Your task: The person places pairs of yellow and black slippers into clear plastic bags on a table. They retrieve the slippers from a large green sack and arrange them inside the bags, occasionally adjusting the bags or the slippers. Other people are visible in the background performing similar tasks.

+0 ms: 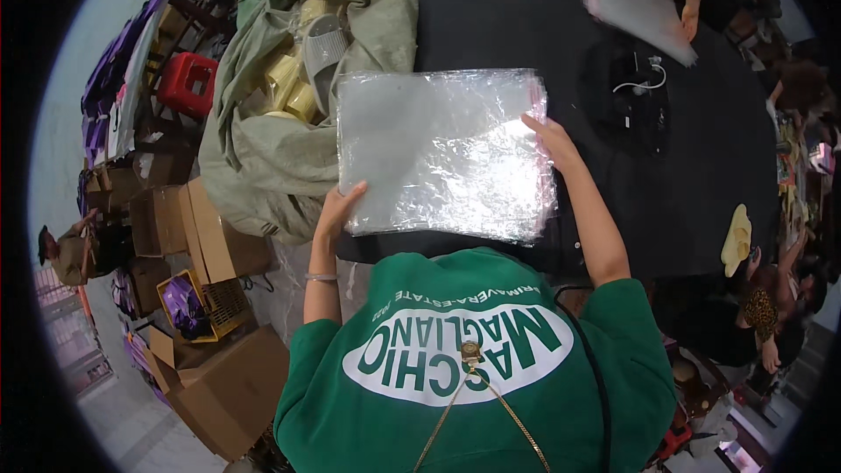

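A stack of clear plastic bags [420, 153] with pinkish edges on the right lies flat between my hands, above the near edge of the black table [491, 17]. My left hand [338, 208] grips its lower left side, thumb on top. On the right edge, my right hand [552, 140] holds the stack, its thumb and a finger over the plastic. Light glares off the film. Just beyond the left side sits a grey-green cloth sack [263, 158] with a grey slide slipper [325, 48] and several yellow slippers [293, 88] inside.
Across the table another person's hands hold a clear bag stack [639, 13]. A white cable [644, 83] lies on a black item. A yellow slipper [736, 239] rests at the right edge. Left stand a red stool [186, 83], cardboard boxes [232, 385] and a yellow crate [223, 302].
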Available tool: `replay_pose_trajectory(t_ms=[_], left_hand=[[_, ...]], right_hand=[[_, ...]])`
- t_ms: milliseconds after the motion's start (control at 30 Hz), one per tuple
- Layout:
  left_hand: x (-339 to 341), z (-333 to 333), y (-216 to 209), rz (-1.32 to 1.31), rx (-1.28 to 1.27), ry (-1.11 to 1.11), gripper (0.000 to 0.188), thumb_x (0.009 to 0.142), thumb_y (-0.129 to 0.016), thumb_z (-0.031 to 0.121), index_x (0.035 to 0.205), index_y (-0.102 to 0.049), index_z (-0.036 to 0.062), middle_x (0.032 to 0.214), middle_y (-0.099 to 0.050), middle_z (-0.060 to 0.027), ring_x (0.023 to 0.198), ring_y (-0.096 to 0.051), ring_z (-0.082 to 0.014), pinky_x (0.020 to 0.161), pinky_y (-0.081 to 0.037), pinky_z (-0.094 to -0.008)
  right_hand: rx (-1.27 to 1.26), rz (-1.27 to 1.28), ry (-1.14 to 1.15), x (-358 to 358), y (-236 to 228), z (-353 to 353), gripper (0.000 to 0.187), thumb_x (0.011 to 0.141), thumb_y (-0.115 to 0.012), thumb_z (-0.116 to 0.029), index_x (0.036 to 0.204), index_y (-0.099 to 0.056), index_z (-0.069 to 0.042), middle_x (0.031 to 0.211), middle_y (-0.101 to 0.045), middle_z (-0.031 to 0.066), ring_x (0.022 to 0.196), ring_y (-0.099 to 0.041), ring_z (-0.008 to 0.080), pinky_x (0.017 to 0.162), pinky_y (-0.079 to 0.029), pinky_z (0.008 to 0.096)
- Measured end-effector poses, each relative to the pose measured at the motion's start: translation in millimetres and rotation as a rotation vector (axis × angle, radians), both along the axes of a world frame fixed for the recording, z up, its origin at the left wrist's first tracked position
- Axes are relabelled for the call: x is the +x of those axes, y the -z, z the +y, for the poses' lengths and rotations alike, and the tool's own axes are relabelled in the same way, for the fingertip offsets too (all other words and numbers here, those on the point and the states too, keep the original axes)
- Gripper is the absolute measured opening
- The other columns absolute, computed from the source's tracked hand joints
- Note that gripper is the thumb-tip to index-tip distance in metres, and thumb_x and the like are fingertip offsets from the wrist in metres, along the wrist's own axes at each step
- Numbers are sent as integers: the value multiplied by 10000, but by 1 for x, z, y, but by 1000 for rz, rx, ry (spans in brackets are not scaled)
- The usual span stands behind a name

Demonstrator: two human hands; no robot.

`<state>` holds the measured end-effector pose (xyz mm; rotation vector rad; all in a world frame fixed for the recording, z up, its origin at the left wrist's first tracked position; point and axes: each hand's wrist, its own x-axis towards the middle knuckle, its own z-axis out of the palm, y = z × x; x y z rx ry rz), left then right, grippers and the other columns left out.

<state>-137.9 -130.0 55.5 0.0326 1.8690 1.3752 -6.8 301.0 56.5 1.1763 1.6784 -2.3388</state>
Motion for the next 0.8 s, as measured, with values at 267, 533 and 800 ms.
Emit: replay_pose_trajectory(t_ms=[267,533,800], left_hand=[[-43,18,-1,-21,228,-135,428,857,-648,323,1113,-573,-11,963,-617,-43,825,-568,-105,728,-464,-255],[-53,19,-107,513,272,-246,359,831,-701,258,1049,-592,-7,934,-606,-30,833,-554,-105,741,-450,-253],[-58,27,-67,341,66,-108,588,733,-783,263,1182,-535,-27,1184,-545,-129,1083,-500,-255,972,-381,-354]], right_hand=[[62,62,-85,1,4,-15,314,782,-726,-163,979,-618,55,858,-637,83,707,-604,134,634,-502,276],[585,505,41,-6,-141,-12,96,797,-673,-13,887,-698,13,882,-687,59,791,-631,124,731,-495,250],[604,601,157,-15,-66,23,341,791,-691,-59,1106,-572,-2,1046,-619,82,938,-586,165,855,-465,297]])
